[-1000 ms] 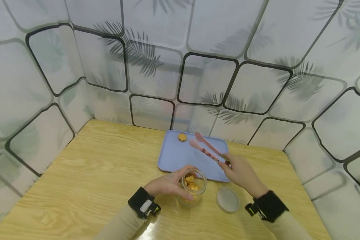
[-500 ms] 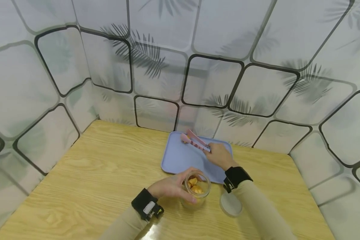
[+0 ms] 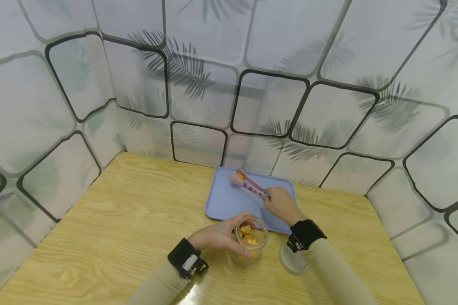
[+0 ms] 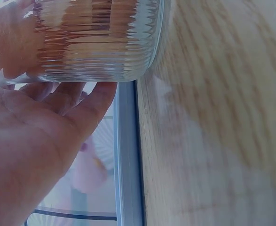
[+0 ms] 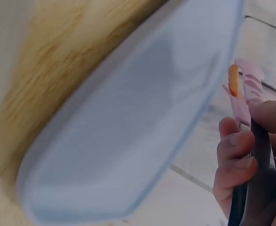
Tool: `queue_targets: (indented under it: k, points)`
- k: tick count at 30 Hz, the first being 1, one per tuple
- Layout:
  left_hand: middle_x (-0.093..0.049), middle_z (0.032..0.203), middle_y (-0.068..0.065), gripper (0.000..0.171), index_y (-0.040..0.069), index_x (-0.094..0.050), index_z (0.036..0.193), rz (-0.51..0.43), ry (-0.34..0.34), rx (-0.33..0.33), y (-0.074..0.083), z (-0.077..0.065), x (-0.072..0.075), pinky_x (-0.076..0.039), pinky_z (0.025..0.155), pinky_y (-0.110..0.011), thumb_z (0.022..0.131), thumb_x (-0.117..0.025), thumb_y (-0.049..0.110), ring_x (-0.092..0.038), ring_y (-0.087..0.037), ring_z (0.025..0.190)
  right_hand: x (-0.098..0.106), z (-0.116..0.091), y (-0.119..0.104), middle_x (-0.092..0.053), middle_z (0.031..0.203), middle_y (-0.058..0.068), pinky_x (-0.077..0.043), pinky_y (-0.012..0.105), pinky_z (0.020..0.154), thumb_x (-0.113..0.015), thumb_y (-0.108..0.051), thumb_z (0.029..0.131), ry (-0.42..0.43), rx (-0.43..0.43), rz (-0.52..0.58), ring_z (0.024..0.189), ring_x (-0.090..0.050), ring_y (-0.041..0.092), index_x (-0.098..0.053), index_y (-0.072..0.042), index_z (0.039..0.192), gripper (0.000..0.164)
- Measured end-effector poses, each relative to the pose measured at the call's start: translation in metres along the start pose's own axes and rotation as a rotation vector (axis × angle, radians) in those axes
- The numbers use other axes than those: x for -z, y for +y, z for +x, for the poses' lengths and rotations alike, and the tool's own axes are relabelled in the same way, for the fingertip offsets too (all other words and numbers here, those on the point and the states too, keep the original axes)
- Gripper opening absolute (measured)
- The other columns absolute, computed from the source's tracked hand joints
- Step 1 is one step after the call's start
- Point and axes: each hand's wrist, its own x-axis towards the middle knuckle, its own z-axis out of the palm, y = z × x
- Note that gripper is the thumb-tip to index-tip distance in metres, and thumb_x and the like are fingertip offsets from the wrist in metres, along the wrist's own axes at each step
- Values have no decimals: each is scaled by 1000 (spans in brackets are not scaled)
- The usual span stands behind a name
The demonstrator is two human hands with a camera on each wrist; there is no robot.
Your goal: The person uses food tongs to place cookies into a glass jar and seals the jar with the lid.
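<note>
My left hand (image 3: 215, 237) grips a clear glass jar (image 3: 246, 257), which stands uncovered on the table. Inside lie several orange snack pieces (image 3: 250, 240). The left wrist view shows the jar's ribbed wall (image 4: 100, 56) against the fingers. My right hand (image 3: 283, 206) holds pink tongs (image 3: 252, 187), its fingers curled round their handles. Between the tong tips is one small orange snack piece (image 5: 233, 80), raised above the tray in the right wrist view. The blue tray (image 3: 223, 205) lies beneath the tongs, behind the jar.
A round pale lid (image 3: 291, 259) lies on the wooden table (image 3: 145, 212) right of the jar, partly under the right forearm. A patterned curtain (image 3: 198, 144) hangs along the table's back and sides.
My right hand has carried the tongs left and away over the tray, and their tips have closed on the orange piece there. My left hand keeps its grip on the jar.
</note>
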Motion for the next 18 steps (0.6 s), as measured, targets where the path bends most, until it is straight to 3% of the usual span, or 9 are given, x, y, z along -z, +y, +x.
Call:
queue_targets:
  k: [2, 5, 8, 11, 14, 18]
  points:
    - [-49, 149, -14, 80, 21, -37, 151, 3, 1, 2, 0, -1, 0, -34, 115, -32, 85, -83, 23, -42, -30, 141, 10, -11, -3, -37, 58, -3, -30, 27, 57, -60, -15, 102, 13, 37, 33, 53, -37, 12, -49, -13, 67, 37]
    - [-50, 148, -14, 81, 20, -37, 152, 17, 8, 3, 0, -1, 1, -35, 114, -34, 85, -83, 26, -44, -28, 140, 28, -36, -9, -30, 58, -6, -26, 24, 55, -61, -13, 102, 58, 89, 79, 51, -30, 6, -45, -17, 68, 38]
    - [-52, 147, -13, 84, 20, -36, 153, 36, 21, 11, 0, -1, 0, -35, 114, -32, 84, -84, 25, -46, -27, 139, 46, -70, -18, -33, 59, -10, -28, 22, 52, -63, -11, 101, 120, 129, 126, 51, -28, 1, -58, -15, 75, 27]
    - [-53, 145, -13, 83, 20, -37, 152, 57, 35, 8, 0, -2, -2, -34, 113, -32, 83, -85, 21, -47, -28, 137, 60, -106, -29, -38, 60, -15, -31, 19, 48, -66, -7, 98, 174, 144, 196, 50, -30, -4, -75, -8, 96, 9]
    - [-54, 145, -12, 81, 22, -39, 150, 63, 53, 20, 0, -4, -3, -34, 114, -34, 83, -85, 18, -48, -26, 136, 71, -138, -39, -42, 62, -19, -33, 14, 45, -69, -3, 95, 218, 155, 232, 50, -31, -9, -76, -2, 114, 21]
    - [-50, 148, -6, 91, 23, -33, 156, 62, 81, 86, 1, -5, -3, -33, 118, -41, 82, -86, 24, -45, -21, 138, 78, -170, -47, -41, 63, -21, -28, 8, 44, -72, 5, 89, 276, 191, 233, 52, -28, -12, -77, -5, 110, 24]
